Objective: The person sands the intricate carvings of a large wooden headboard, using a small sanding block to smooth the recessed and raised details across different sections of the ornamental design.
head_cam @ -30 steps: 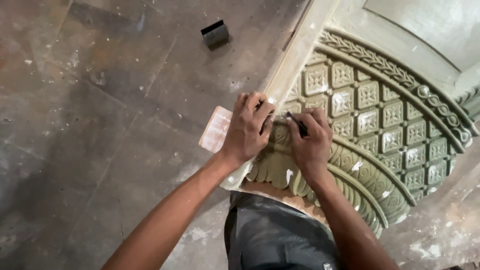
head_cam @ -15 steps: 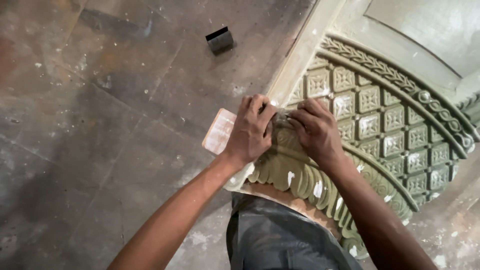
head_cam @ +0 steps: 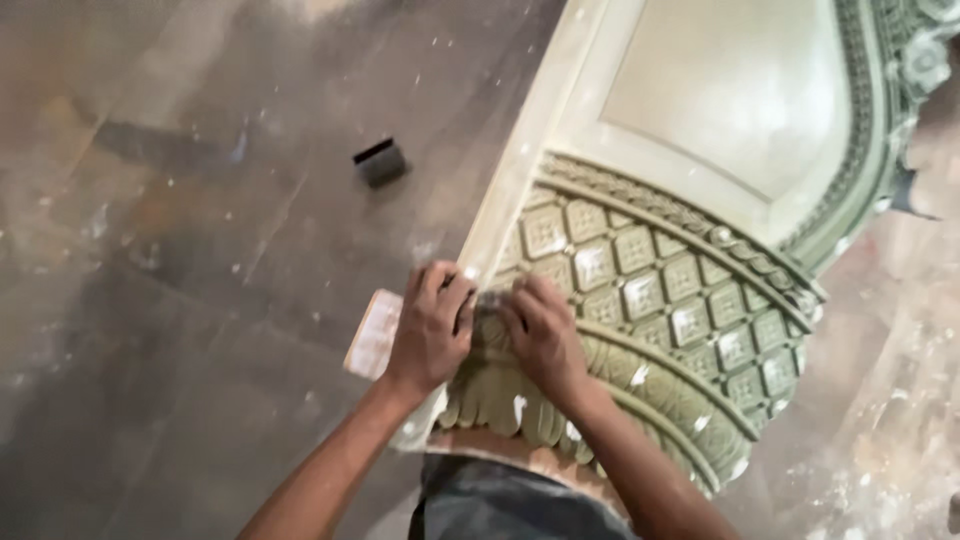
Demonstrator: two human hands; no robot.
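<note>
Your left hand (head_cam: pixel 430 330) and right hand (head_cam: pixel 545 335) press on the green carved panel (head_cam: pixel 640 280), steadying its edge; whether either grip pinches something, you cannot tell. A black block (head_cam: pixel 380 162) lies on the floor (head_cam: pixel 180 300) at eleven o'clock.

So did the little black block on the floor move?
No. The black block sits just as far from the carving's pale edge as before; only the camera shifted.

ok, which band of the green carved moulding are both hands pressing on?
The lattice band of square rosette tiles, at its lower-left end. The left hand and right hand sit above the leaf-scalloped band, clear of the smooth plain panel.
</note>
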